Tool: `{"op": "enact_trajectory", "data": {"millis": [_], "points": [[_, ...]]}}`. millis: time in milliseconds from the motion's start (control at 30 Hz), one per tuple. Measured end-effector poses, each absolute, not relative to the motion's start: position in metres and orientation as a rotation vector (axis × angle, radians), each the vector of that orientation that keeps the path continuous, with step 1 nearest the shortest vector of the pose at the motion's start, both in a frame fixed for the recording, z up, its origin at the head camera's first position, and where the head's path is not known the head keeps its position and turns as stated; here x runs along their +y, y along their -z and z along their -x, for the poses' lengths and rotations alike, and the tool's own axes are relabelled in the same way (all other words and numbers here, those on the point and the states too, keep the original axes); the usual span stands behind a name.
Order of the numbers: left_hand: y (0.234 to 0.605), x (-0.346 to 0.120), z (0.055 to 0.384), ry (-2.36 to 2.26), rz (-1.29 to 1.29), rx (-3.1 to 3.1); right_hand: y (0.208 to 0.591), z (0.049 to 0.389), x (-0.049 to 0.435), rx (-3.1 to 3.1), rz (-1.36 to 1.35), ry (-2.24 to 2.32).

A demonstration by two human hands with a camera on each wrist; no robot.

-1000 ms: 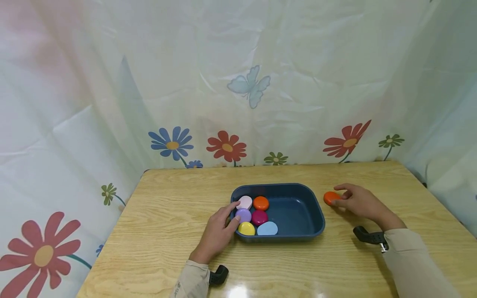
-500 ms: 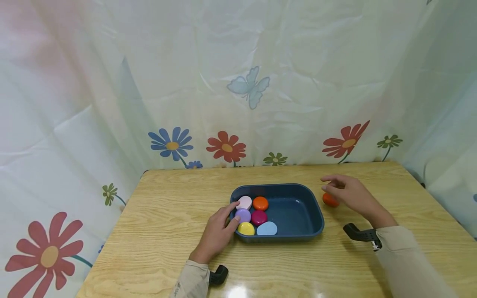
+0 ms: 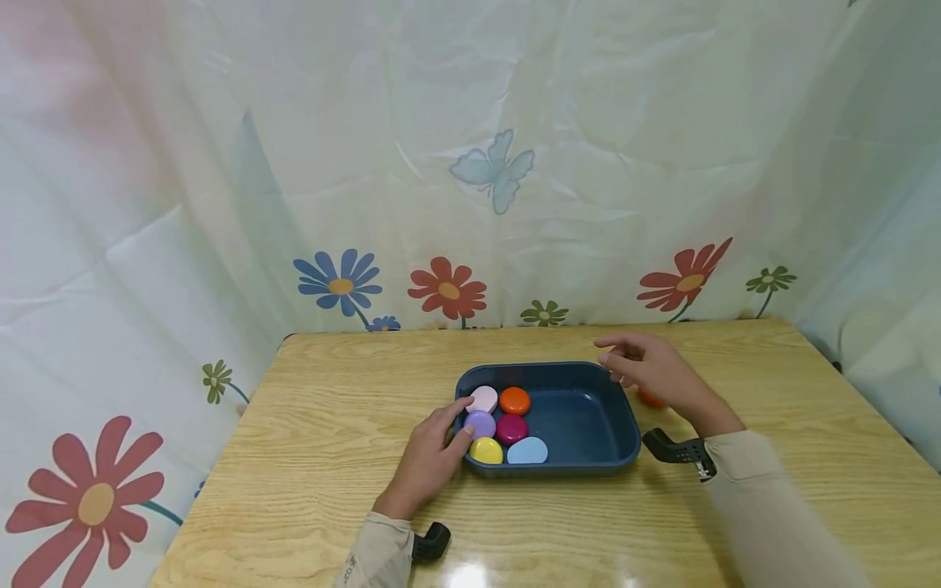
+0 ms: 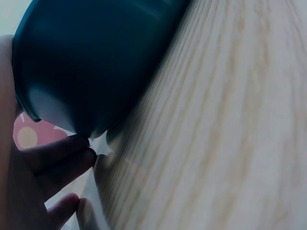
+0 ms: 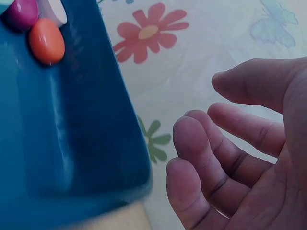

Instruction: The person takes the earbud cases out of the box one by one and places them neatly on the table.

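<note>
A dark blue rectangular tray (image 3: 591,466) with rounded corners stands on the table. My left hand (image 3: 425,461) grips its left end, index finger and thumb over the rim; in the left wrist view the other fingers (image 4: 67,167) are at the outer wall. Inside lie smooth rounded pieces: pale pink (image 3: 483,398), orange (image 3: 515,401), lilac (image 3: 481,425), magenta (image 3: 511,429), yellow (image 3: 486,451) and light blue (image 3: 528,450). Above the tray's far right corner is my right hand (image 3: 654,371), fingers loosely bent around nothing. Behind it, a red-orange piece (image 3: 651,398) is partly hidden on the table.
The wooden table (image 3: 331,408) extends on both sides of the tray. A flowered curtain (image 3: 588,204) hangs along its back edge and sides. Each wrist carries a black camera mount, such as the one on the right wrist (image 3: 672,447).
My right hand has let go of the red-orange piece at the right and moved left to the tray's far right corner. The left hand and the tray have stayed put.
</note>
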State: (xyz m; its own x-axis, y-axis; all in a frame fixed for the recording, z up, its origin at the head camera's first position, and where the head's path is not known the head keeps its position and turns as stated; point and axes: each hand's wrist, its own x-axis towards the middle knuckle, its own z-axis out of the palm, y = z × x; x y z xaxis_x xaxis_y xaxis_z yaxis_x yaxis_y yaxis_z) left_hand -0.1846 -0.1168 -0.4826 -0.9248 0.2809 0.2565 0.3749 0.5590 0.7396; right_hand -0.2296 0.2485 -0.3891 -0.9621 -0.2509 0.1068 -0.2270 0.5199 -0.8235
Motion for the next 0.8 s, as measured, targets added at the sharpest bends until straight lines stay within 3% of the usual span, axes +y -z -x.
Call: {"op": "enact_trajectory", "data": {"millis": [800], "points": [[0.484, -0.117, 0.186, 1.315, 0.558, -2.693, 0.409, 0.255, 0.177, 2.523, 0.638, 1.192]]}}
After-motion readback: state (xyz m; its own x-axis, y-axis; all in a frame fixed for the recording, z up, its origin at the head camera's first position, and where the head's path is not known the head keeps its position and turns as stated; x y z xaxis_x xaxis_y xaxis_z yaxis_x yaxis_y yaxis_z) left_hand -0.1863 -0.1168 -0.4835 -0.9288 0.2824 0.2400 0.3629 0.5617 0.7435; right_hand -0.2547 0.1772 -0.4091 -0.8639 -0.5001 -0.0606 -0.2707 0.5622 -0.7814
